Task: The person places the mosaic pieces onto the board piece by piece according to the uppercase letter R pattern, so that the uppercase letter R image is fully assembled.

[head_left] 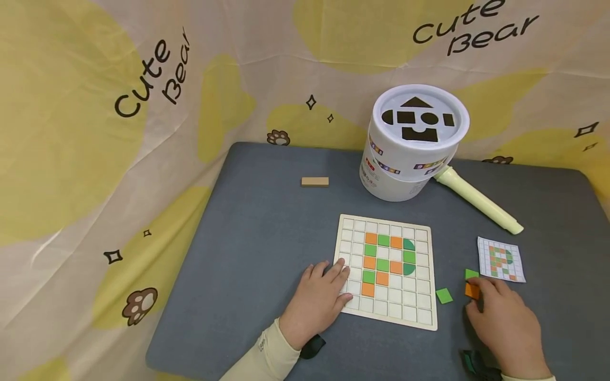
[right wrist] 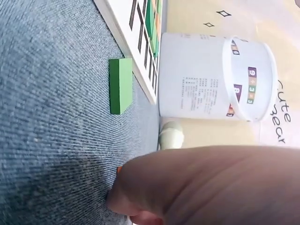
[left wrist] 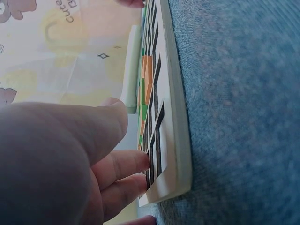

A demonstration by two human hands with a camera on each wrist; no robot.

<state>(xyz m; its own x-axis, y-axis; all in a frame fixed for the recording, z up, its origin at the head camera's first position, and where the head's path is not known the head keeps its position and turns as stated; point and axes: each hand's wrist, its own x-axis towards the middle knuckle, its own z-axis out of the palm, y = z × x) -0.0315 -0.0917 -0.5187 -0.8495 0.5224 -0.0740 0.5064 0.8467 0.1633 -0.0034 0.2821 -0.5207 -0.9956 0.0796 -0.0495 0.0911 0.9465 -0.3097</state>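
Observation:
My left hand [head_left: 316, 299] rests on the left edge of a white grid board [head_left: 419, 312], its fingers spread over the squares near that rim. Orange and green squares and two dark green rounded pieces [head_left: 409, 244] sit in the grid. To the right of the board, my right hand [head_left: 510, 323] pinches an orange square tile [head_left: 471, 291] between thumb and fingers, low at the table. Just behind that tile lies a green tile [head_left: 471, 274]. A second green tile [right wrist: 120, 86] lies between the board and my right hand. In the right wrist view the hand hides most of the orange tile.
A small pattern card [head_left: 500, 259] lies beyond my right hand. At the back stand a white bucket [head_left: 395, 174] with shaped holes in its lid and, beside it, a pale yellow tube [head_left: 481, 201]. A wooden block [head_left: 315, 182] lies behind the board. Printed cloth hangs behind the table.

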